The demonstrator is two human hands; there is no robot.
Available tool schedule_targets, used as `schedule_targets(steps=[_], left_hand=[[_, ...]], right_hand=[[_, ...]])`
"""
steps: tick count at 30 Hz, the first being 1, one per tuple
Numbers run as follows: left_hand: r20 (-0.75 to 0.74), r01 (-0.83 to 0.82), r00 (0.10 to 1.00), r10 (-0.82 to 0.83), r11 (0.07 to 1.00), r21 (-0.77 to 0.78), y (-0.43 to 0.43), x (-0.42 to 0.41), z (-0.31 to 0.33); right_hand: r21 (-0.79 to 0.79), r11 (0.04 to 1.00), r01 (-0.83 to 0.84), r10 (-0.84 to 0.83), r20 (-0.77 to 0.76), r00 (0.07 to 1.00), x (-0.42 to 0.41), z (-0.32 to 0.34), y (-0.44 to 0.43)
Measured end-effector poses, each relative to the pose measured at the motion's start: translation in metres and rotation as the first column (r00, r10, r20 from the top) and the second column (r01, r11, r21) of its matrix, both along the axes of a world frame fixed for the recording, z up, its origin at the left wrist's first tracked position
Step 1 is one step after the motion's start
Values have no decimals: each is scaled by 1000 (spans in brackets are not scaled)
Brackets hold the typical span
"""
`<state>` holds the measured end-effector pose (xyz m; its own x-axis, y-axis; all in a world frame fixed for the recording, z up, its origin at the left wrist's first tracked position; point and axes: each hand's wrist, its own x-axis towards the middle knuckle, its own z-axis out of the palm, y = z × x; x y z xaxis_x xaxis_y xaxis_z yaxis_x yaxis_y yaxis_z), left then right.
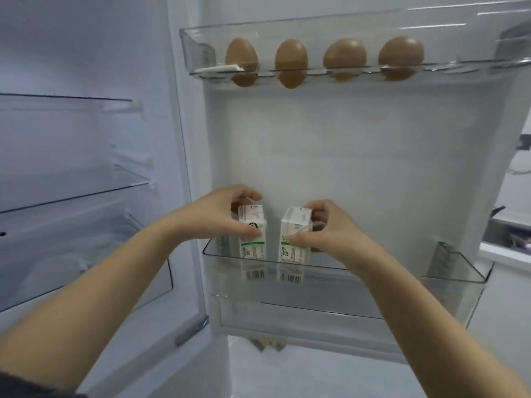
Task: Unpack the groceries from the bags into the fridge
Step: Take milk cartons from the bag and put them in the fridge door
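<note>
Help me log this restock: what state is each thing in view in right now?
fridge door: open.
eggs: four, seated in the top door rack.
left carton: upright in the lower door bin, gripped by the left hand.
right carton: upright in the same bin, apart from the left carton, gripped by the right hand.

Left hand [227, 215], right hand [330, 229] grip cartons [253, 245], perhaps milk.

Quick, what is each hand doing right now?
The left hand holds the left carton in the door bin.
The right hand holds the right carton beside it.
</note>
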<state>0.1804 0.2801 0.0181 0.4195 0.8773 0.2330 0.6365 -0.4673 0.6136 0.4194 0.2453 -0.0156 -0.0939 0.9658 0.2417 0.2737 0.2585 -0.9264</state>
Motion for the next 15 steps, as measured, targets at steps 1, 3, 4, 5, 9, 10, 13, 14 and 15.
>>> schedule_targets(steps=[1,3,4,5,9,10,13,14,15], left_hand=[[-64,19,998,-19,1000,3,3,-2,-1],[-185,46,982,-43,999,9,7,-6,0],[-243,58,969,-52,998,15,8,-7,1],[-299,69,952,-58,997,26,10,-9,3],[-476,112,877,-65,991,71,10,-13,12],[-511,122,857,-68,990,72,9,-13,14],[-599,146,797,-76,987,70,6,-14,21],[-616,152,784,-77,986,71,4,-14,22],[-626,160,776,-81,985,70,3,-15,24]], right_hand=[[-23,1000,-8,9,36,999,-1,-1,1],[-60,998,-27,33,103,994,-2,-2,3],[-76,996,-36,46,134,990,-3,-2,4],[-85,996,-39,54,173,984,-3,-2,5],[-87,995,-47,72,315,946,-15,-1,11],[-93,994,-52,79,314,946,-20,-1,12],[-103,992,-77,106,315,943,-36,-1,17],[-101,991,-84,113,319,941,-41,-1,18],[-99,991,-86,114,322,940,-46,-2,19]])
